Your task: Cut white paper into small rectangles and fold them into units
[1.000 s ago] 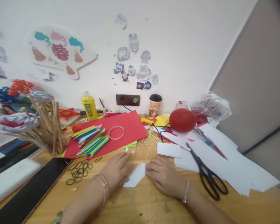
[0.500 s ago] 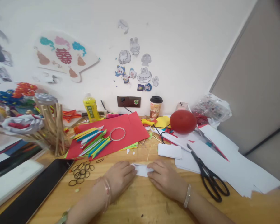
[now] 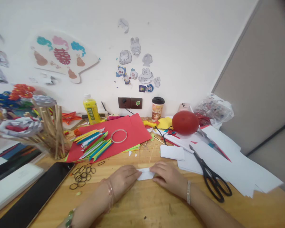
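Note:
A small folded piece of white paper (image 3: 145, 174) lies on the wooden table between my hands. My left hand (image 3: 125, 178) grips its left end, with the fingers pressed together on it. At the right end, the thumb and fingers of my right hand (image 3: 168, 177) pinch the paper; part of that end is hidden beneath them. A stack of folded white paper (image 3: 172, 153) sits just beyond my right hand. Black rubber bands (image 3: 82, 175) lie in a loose cluster left of my left hand.
Black-handled scissors (image 3: 213, 177) rest on white sheets (image 3: 242, 167) at the right. Folded coloured strips (image 3: 95, 144) and a ring (image 3: 119, 136) lie on red paper (image 3: 139, 128). Farther back stand a yellow bottle (image 3: 91, 109), a coffee cup (image 3: 157, 109) and a red balloon (image 3: 185, 122).
Both hands still hold the paper at its ends. My right-hand fingers have shifted along its upper edge, with the thumb now lower and apart. The view has moved slightly.

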Demonstrator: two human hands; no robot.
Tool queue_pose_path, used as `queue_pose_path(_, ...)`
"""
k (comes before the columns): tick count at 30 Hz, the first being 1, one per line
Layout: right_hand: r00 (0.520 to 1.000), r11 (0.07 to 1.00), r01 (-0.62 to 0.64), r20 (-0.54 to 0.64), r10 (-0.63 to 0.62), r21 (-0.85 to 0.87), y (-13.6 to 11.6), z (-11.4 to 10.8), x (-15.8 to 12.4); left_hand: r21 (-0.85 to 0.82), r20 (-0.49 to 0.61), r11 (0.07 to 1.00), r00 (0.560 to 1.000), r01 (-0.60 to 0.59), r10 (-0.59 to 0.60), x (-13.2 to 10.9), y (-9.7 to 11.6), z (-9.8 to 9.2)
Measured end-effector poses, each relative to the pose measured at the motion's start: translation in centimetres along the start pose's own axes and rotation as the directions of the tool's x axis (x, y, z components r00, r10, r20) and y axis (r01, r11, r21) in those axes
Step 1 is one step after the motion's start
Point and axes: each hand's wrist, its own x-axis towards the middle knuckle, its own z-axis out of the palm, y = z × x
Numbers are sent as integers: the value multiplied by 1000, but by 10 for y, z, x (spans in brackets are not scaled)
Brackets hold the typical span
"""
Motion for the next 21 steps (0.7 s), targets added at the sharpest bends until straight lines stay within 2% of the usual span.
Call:
queue_pose_path(3,998,998,-59,25,58,37,1,0,1,4,12,1000,1000,-5,5,6,6,-4)
queue_pose_path(8,1000,1000,18,-19,-18,21,1,3,3,90,-56,995,997,-52,57,10,10,2)
queue_pose_path(11,999,1000,20,-50,-19,9,-1,5,3,137,-57,990,997,-43,51,12,13,0)
queue_pose_path(16,989,991,-128,-67,131,40,-7,7,4,177,-22,984,1000,14,-11,13,16,-4)
queue_pose_path(21,962,964,-260,-72,263,58,-14,7,6,177,-117,971,983,163,-144,10,11,12)
